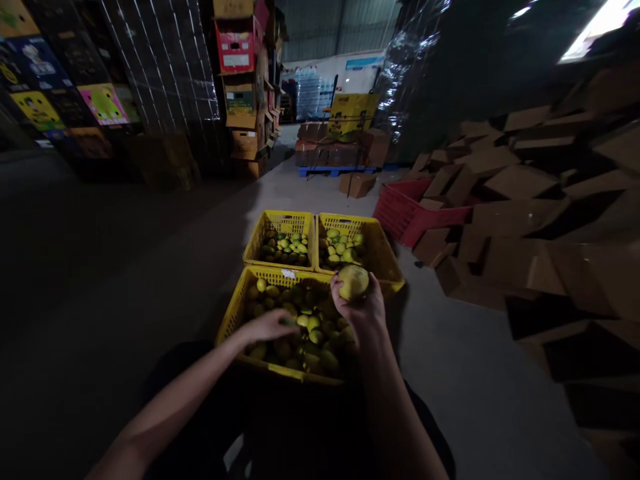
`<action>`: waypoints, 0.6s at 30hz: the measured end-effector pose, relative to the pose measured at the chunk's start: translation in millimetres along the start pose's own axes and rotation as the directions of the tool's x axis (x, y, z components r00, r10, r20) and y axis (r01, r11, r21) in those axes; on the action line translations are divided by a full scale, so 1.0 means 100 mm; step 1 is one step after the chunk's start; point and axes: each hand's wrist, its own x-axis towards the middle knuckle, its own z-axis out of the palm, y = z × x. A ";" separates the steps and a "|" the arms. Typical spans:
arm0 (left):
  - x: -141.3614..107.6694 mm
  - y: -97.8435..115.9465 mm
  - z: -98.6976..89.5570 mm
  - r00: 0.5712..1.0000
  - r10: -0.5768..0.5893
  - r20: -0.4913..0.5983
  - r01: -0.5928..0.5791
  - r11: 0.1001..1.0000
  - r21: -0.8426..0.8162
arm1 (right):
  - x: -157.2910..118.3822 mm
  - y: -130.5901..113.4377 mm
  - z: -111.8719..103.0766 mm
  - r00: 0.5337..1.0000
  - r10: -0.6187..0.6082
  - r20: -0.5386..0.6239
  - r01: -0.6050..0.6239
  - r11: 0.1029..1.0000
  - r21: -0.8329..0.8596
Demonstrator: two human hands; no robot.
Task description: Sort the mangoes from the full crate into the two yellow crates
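My right hand (361, 303) is raised over the right end of the near crate (231, 313), its fingers curled around a big yellow fruit (353, 283). The palm sits under and behind the fruit, thumb on one side and fingers on the other, so the hand is closed only as far as the fruit lets it. The fruit is up above the crate's far right corner, close to where the far right crate (386, 257) begins.

My left hand (276, 325) reaches in over the middle of the near crate, low above the fruits (313, 323) there. Its fingers are bent and a little blurred; something greenish shows at the fingertips, but I cannot tell whether I have hold of it or how far open the hand is.

The near crate is yellow and holds a wide spread of yellow and green fruits, many of them in shadow. Just beyond it, side by side, stand the far left crate (255, 239) and the far right crate, both yellow too, with smaller heaps of fruits inside. All three crates are set close together, in front of my knees.

Off to the right, a red basket (407, 217) sits on the floor (195, 240) beside a big jumble of empty cardboard boxes (520, 233). Farther ahead, a blue pallet (333, 171) carries more boxes.
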 end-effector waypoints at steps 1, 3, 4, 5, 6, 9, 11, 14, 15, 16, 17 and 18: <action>0.03 0.08 -0.21 0.987 0.015 -0.162 -0.027 0.997 -0.076 | 0.01 0.01 0.00 1.000 -0.004 -0.005 0.004 1.000 -0.006; 0.04 0.20 -0.54 0.797 -0.084 -0.597 -0.162 0.924 -0.347 | 0.02 0.02 0.00 1.000 -0.009 -0.016 0.009 1.000 -0.026; 0.03 0.23 -0.65 0.708 -0.148 -0.691 -0.221 0.882 -0.415 | 0.04 0.03 -0.01 1.000 -0.006 -0.021 0.005 0.999 -0.037; 0.00 0.23 -0.71 0.657 -0.198 -0.727 -0.253 0.851 -0.461 | 0.05 0.03 -0.01 1.000 -0.003 -0.026 0.002 0.999 -0.051; -0.03 0.21 -0.73 0.670 -0.209 -0.712 -0.241 0.847 -0.475 | 0.07 0.04 -0.02 1.000 -0.005 -0.031 0.003 0.998 -0.067; -0.10 0.09 -0.61 0.820 -0.107 -0.562 -0.108 0.935 -0.337 | 0.12 0.12 -0.06 0.997 -0.061 -0.049 0.055 0.992 -0.111; -0.12 0.01 -0.50 0.861 -0.023 -0.508 -0.045 0.992 -0.121 | 0.13 0.23 -0.11 0.989 -0.145 -0.040 0.139 0.981 -0.133; -0.18 0.00 -0.40 0.842 0.067 -0.536 0.034 0.984 0.177 | 0.16 0.49 -0.22 0.991 -0.135 0.007 0.133 0.962 -0.239; -0.21 0.03 -0.40 0.829 0.084 -0.553 0.068 0.966 0.249 | 0.18 0.59 -0.28 0.998 -0.069 0.012 0.070 0.952 -0.299; -0.24 0.06 -0.41 0.817 0.094 -0.569 0.104 0.947 0.305 | 0.21 0.70 -0.34 1.000 0.011 -0.005 -0.012 0.932 -0.362; -0.28 0.10 -0.43 0.806 0.099 -0.584 0.140 0.926 0.350 | 0.24 0.81 -0.42 0.996 0.087 -0.033 -0.093 0.902 -0.421; -0.32 0.14 -0.45 0.796 0.101 -0.596 0.174 0.906 0.386 | 0.27 0.92 -0.51 0.987 0.148 -0.061 -0.159 0.867 -0.473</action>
